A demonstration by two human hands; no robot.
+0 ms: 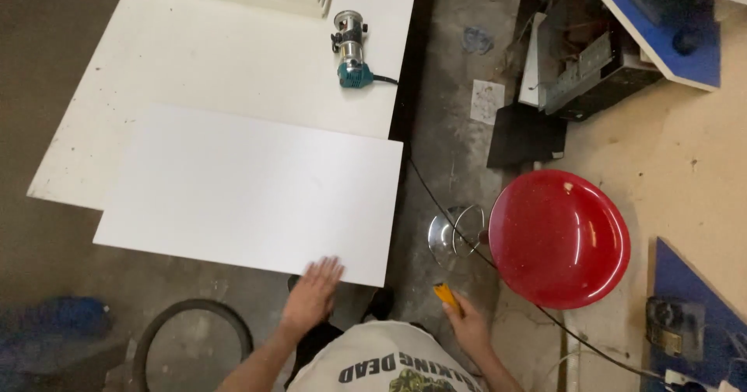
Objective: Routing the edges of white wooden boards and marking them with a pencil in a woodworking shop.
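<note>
Head view. The left hand point(311, 293) lies flat, fingers spread, on the near edge of a white panel point(249, 190) at about 6 o'clock, gripping nothing. The right hand point(469, 328), at 5 o'clock, is closed around a yellow tool point(447, 295). The panel rests on a larger white surface point(226, 57); a teal trim router point(350, 50) lies at 12 o'clock, a red stool point(559, 238) at 3 o'clock.

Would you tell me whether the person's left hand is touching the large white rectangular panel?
Touching: the head view shows the left hand lying flat, fingers spread, over the near edge of the white rectangular panel.
</note>
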